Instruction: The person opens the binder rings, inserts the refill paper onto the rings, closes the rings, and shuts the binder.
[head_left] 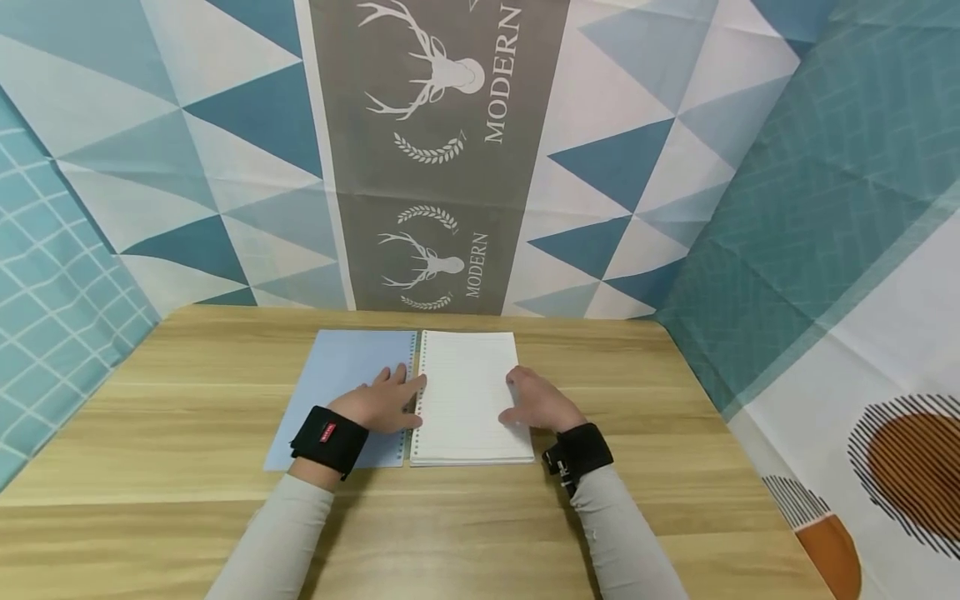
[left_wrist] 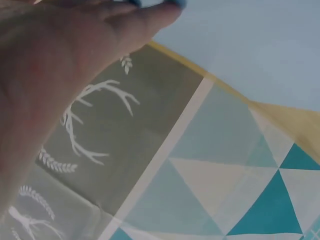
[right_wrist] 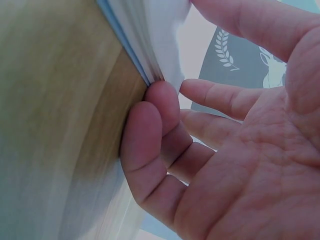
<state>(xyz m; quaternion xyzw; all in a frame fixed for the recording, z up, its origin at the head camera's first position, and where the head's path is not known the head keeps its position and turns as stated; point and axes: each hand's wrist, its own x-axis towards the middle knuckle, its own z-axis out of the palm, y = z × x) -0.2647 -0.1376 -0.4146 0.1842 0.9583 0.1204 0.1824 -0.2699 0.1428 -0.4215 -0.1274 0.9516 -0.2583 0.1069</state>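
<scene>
An open notebook lies flat on the table, its blue cover turned to the left and white lined pages on the right. Binding holes run down its middle. My left hand rests over the cover, its fingers spread toward the binding and the thumb near the page's inner edge. At the right edge of the pages is my right hand. The right wrist view shows its fingertips touching the page stack's edge, with the thumb reaching over the top page. In the left wrist view, the left fingertips are partly cut off.
The wooden table extends around the notebook on all sides. A patterned cloth with triangles and deer heads hangs behind it, and more cloth hangs at the right. Both wrists wear black bands.
</scene>
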